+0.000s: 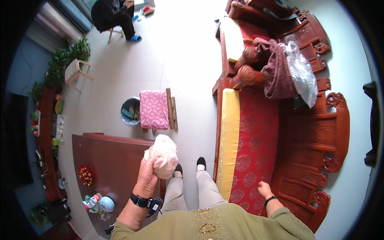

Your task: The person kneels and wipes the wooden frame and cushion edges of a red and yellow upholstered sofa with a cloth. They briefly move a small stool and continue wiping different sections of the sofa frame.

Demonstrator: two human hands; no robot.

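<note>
My left hand grips a bunched, pale pink cloth with frayed edges. It is held above the near corner of a dark red-brown wooden table. On the other side, my right hand hangs over the red patterned seat cushion of a carved wooden sofa. Its fingers are curled in, and I see nothing in them. Whether it touches the cushion is unclear.
Ahead stands a stool with a pink patterned cover beside a lined waste bin. A bowl of red fruit and a plastic bottle are on the table. A knitted cloth drapes the sofa arm. A person sits farther off.
</note>
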